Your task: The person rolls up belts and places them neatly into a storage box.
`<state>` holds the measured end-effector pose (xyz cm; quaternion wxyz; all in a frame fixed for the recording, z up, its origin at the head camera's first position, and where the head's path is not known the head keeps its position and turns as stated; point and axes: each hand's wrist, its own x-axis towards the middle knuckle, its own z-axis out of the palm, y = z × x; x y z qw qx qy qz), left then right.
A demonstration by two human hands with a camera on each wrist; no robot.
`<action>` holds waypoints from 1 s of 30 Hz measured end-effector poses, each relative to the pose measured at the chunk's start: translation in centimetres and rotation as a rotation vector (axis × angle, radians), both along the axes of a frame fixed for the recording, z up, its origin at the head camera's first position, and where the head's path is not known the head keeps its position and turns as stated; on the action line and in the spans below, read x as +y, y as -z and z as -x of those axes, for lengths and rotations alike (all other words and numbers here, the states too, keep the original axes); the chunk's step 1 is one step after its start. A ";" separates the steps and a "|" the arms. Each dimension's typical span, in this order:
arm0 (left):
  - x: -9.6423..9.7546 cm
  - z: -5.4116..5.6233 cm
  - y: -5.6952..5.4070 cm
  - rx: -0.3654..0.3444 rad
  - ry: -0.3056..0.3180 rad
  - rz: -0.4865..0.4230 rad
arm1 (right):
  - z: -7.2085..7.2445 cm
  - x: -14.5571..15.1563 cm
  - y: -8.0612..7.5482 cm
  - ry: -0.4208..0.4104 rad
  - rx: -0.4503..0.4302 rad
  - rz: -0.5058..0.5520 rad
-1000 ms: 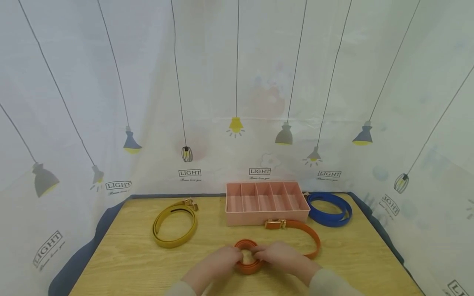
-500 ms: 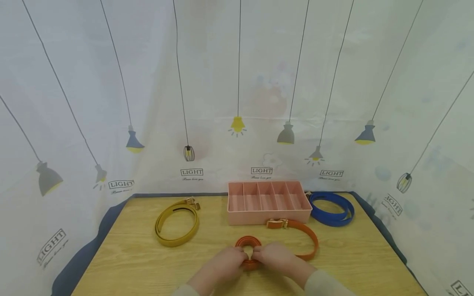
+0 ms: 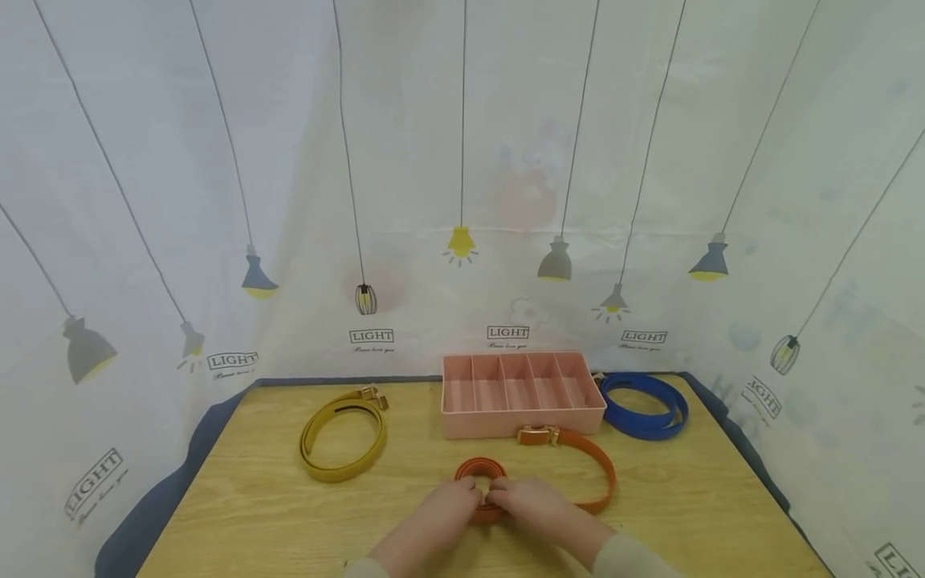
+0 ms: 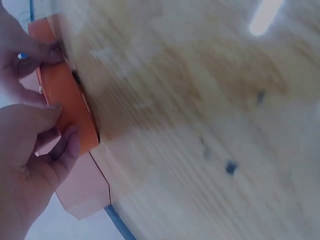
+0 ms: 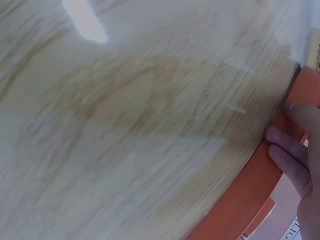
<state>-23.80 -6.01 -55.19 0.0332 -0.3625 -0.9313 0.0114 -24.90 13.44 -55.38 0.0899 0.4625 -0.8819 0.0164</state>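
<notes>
An orange belt (image 3: pixel 597 457) lies on the wooden table, partly wound into an upright coil (image 3: pixel 480 467). Its gold-coloured buckle (image 3: pixel 538 436) rests in front of the pink box, and a loose curve of strap runs to the right. My left hand (image 3: pixel 451 507) pinches the coil's left side, thumb and fingers on the strap in the left wrist view (image 4: pixel 75 107). From the other side my right hand (image 3: pixel 531 502) pinches the coil; in the right wrist view its fingertips (image 5: pixel 282 137) hold the strap's edge. Both hands hide part of the coil's near half.
Behind the coil stands a pink box (image 3: pixel 520 423) with several compartments. A coiled yellow belt (image 3: pixel 340 472) lies to the left, a coiled blue belt (image 3: pixel 650 429) right of the box. A curtain printed with lamps (image 3: pixel 405 160) surrounds the table.
The loose curve of orange strap has drawn in a little to the left. Both hands' fingers have shifted on the coil, and the buckle has stayed by the box.
</notes>
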 end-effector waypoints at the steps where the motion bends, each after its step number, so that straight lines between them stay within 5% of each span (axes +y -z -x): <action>1: -0.2 0.1 -0.1 0.004 0.013 0.004 | 0.0 0.2 0.0 0.008 -0.024 0.004; 9: -2.1 0.8 -0.6 -0.173 0.108 -0.035 | 0.2 1.2 -0.4 0.040 -0.130 -0.063; 15: -2.6 0.6 -0.5 -0.117 0.150 -0.049 | 0.2 1.1 -0.4 -0.016 -0.043 -0.034; 20: -2.1 0.3 -0.4 -0.058 0.125 -0.020 | 0.1 0.6 0.0 -0.002 -0.005 -0.029; 26: -0.7 0.1 0.2 -0.110 0.049 -0.022 | 0.1 -0.2 0.1 0.017 -0.063 -0.025; 30: 0.2 -0.2 0.3 -0.075 0.000 -0.033 | 0.2 -0.4 0.4 0.030 -0.059 -0.006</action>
